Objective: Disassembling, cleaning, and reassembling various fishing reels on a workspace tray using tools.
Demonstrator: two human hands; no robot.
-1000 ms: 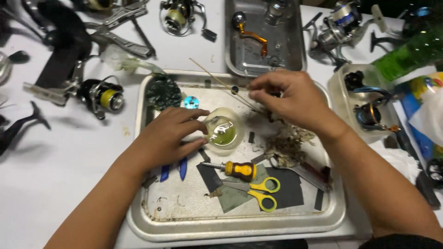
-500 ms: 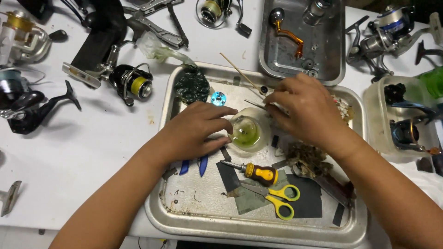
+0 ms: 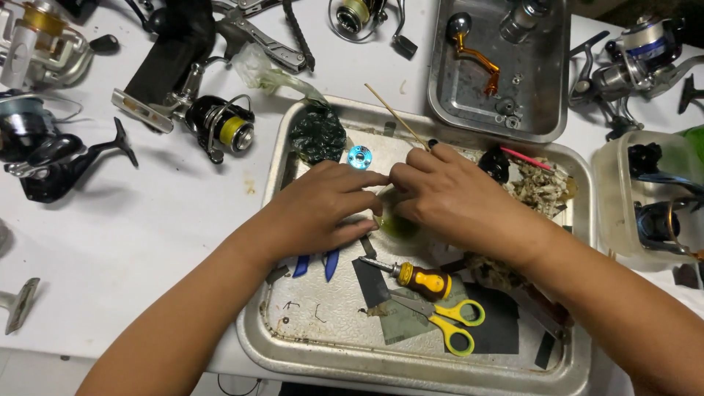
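Both forearms are bare up to the frame edge, no sleeves, no watch, no bracelet or ring to see on either one. The left hand (image 3: pixel 323 209) and the right hand (image 3: pixel 447 194) have no gloves, fingers are uncovered, and nails look short, w/ one fingertip on the right hand showing a dark nail or dark mark, cannot tell which. Nothing else of the person is in view, only arms & hands from approx. the elbow down.
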